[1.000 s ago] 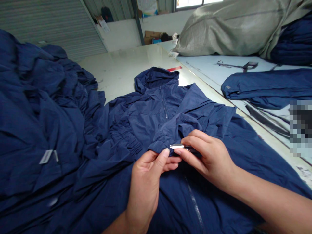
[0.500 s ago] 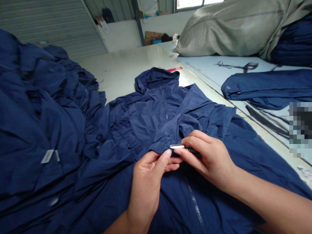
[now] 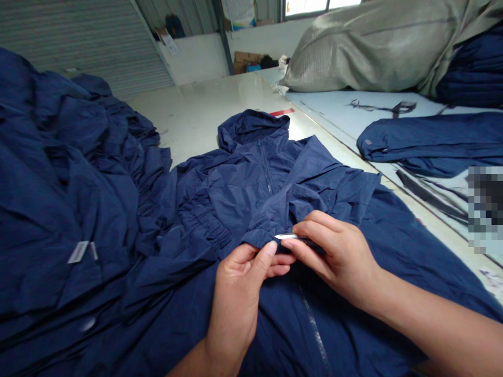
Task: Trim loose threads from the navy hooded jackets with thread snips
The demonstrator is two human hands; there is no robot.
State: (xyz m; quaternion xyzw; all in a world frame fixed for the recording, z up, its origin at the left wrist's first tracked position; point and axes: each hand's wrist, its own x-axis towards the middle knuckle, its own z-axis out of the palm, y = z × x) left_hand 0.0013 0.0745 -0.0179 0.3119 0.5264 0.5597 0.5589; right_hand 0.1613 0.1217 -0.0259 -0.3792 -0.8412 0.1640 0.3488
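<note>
Almost nothing shifting: your right hand [image 3: 334, 256] is pinching a small blade [image 3: 286, 236] against the cuff [image 3: 261, 235] of a navy jacket [image 3: 243, 183] lying on the table [image 3: 196, 112], while your left hand [image 3: 236, 298] is gripping that cuff, holding it steady.

Left hand [image 3: 236, 298] and right hand [image 3: 334, 256] pinch, nearly touching.

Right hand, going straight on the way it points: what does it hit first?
Probably the left hand's thumb, just ahead of the right hand and its pinched white strip, where that thumb presses the navy jacket cuff. Depth is hard to judge from this view, so the cuff could come first.
</note>
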